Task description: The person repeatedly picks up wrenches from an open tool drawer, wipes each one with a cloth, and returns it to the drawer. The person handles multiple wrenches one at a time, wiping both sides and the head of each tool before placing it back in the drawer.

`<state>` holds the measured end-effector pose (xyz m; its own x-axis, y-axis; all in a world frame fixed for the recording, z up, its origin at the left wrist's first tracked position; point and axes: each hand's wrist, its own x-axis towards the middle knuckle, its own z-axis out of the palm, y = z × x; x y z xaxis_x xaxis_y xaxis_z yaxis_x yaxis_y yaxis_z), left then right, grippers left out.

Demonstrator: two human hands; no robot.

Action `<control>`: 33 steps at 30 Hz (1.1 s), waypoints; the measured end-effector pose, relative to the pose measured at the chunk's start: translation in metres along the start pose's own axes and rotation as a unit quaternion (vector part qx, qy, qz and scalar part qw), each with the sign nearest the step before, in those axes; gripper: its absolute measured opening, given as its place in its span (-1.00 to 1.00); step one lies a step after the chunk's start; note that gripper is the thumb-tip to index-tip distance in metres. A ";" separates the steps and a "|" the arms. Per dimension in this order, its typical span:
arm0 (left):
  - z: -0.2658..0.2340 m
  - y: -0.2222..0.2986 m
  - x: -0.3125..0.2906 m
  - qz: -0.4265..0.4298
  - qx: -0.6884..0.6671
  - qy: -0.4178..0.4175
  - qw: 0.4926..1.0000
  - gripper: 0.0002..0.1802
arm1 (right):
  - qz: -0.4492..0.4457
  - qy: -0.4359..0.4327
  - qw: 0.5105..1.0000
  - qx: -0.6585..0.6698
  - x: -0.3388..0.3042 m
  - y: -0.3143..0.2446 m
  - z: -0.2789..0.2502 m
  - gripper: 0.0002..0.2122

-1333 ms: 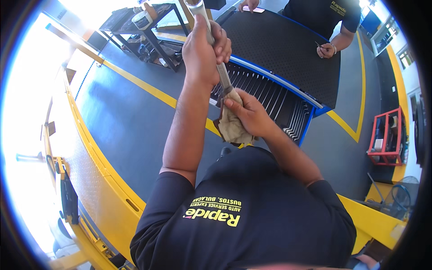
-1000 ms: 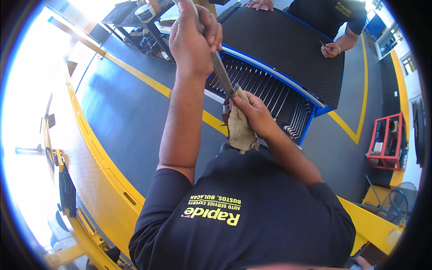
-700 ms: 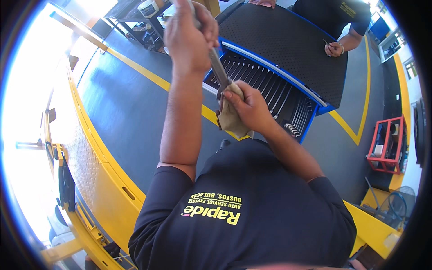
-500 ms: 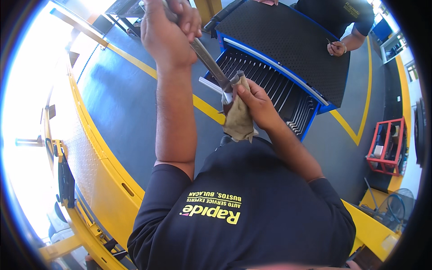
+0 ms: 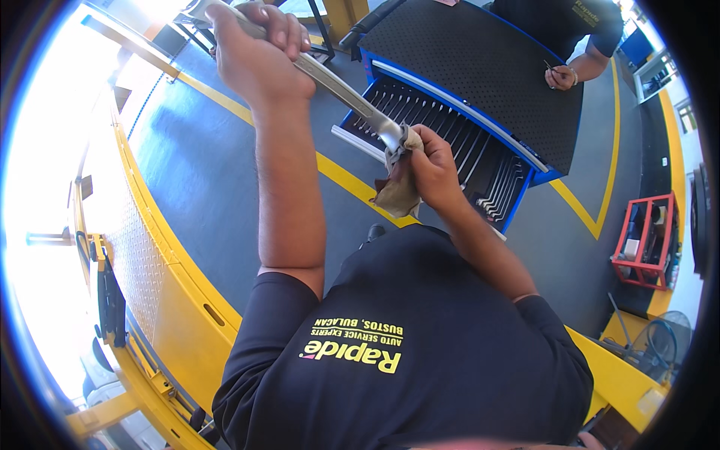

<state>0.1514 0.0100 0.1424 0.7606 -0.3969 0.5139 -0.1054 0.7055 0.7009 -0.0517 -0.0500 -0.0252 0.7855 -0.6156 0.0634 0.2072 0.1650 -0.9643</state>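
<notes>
My left hand (image 5: pixel 266 56) is raised at the upper left, its fingers wrapped round a large steel wrench (image 5: pixel 341 91). The wrench slants down to the right, toward my other hand. There my right hand (image 5: pixel 436 169) pinches a beige rag (image 5: pixel 401 187) that wraps the wrench's lower end and covers its tip. The rag's loose part hangs below my fingers. Just beyond, an open drawer (image 5: pixel 517 196) holds several wrenches (image 5: pixel 435 120) laid side by side, with several bent ones at its right end.
The drawer belongs to a blue tool cabinet with a black perforated top (image 5: pixel 480 67). Across it stands a co-worker, whose hand (image 5: pixel 561 77) holds a small thin dark object. A yellow lift ramp (image 5: pixel 165 277) runs along my left. A red cart (image 5: pixel 643 241) stands at right.
My left hand has moved left with the wrench, which now lies at a flatter slant. My right hand and the rag have shifted slightly to the right, round the wrench's end.
</notes>
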 end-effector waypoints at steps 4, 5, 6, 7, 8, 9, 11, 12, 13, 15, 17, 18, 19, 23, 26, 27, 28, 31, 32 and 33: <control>0.006 -0.002 -0.025 0.088 -0.016 -0.062 0.994 -0.37 | 0.065 0.065 0.977 0.191 0.009 -0.001 0.010 -0.81; 0.008 -0.003 -0.035 0.118 -0.028 -0.090 0.989 -0.35 | 0.105 0.096 0.963 0.227 0.012 -0.001 0.010 -0.80; 0.011 -0.004 -0.048 0.143 -0.027 -0.113 0.983 -0.34 | 0.125 0.109 0.944 0.284 0.016 -0.001 0.008 -0.79; 0.015 -0.005 -0.062 0.167 -0.028 -0.138 0.976 -0.32 | 0.136 0.126 0.922 0.339 0.020 -0.001 0.006 -0.78; 0.019 -0.005 -0.074 0.194 -0.031 -0.165 0.967 -0.31 | 0.159 0.116 0.914 0.353 0.025 0.000 0.002 -0.78; 0.022 -0.003 -0.084 0.224 -0.013 -0.177 0.958 -0.31 | 0.173 0.111 0.907 0.368 0.029 0.000 -0.001 -0.78; 0.026 0.000 -0.095 0.285 0.019 -0.218 0.933 -0.30 | 0.163 0.053 0.927 0.334 0.034 0.001 -0.011 -0.80; 0.027 0.001 -0.093 0.254 0.000 -0.195 0.948 -0.30 | 0.156 0.022 0.955 0.251 0.033 0.001 -0.016 -0.81; 0.025 0.006 -0.087 0.225 -0.018 -0.186 0.956 -0.30 | 0.155 -0.020 0.973 0.167 0.032 0.002 -0.020 -0.82; 0.016 0.016 -0.068 0.146 0.000 -0.165 0.975 -0.32 | 0.118 -0.094 0.988 0.036 0.027 0.003 -0.024 -0.82; 0.010 0.017 -0.043 0.042 0.010 -0.145 0.988 -0.40 | 0.044 -0.157 0.985 -0.053 0.020 0.006 -0.022 -0.81; 0.011 0.011 -0.034 0.004 0.018 -0.121 0.992 -0.40 | 0.013 -0.192 0.977 -0.095 0.016 0.007 -0.020 -0.81; 0.012 0.004 -0.025 -0.039 0.023 -0.088 0.995 -0.41 | -0.034 -0.192 0.971 -0.137 0.012 0.008 -0.019 -0.80; 0.019 -0.026 -0.011 -0.113 0.051 0.095 0.988 -0.41 | -0.123 -0.043 0.950 -0.285 0.004 0.010 -0.017 -0.83; 0.015 -0.049 -0.030 -0.146 -0.014 0.133 0.980 -0.48 | -0.115 0.071 0.965 -0.224 0.006 0.016 -0.022 -0.84; 0.010 -0.055 -0.033 -0.171 -0.058 0.120 0.976 -0.51 | -0.120 0.081 0.962 -0.230 0.008 0.018 -0.024 -0.84; 0.004 -0.059 -0.033 -0.176 -0.101 0.125 0.971 -0.51 | -0.124 0.078 0.970 -0.196 0.009 0.021 -0.027 -0.84; -0.013 -0.067 -0.027 -0.179 -0.182 0.166 0.952 -0.44 | -0.170 0.067 0.973 -0.142 0.005 0.029 -0.036 -0.79; -0.019 -0.067 -0.025 -0.180 -0.214 0.146 0.949 -0.42 | -0.171 0.060 0.975 -0.129 0.002 0.031 -0.039 -0.76; -0.025 -0.064 -0.022 -0.180 -0.246 0.120 0.945 -0.40 | -0.182 0.049 0.976 -0.108 -0.002 0.031 -0.043 -0.73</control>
<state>0.1572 -0.0113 0.0735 0.8204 -0.5596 0.1175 0.4530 0.7614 0.4638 -0.0716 -0.0770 -0.0664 0.6204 -0.6758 0.3980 0.3263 -0.2391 -0.9145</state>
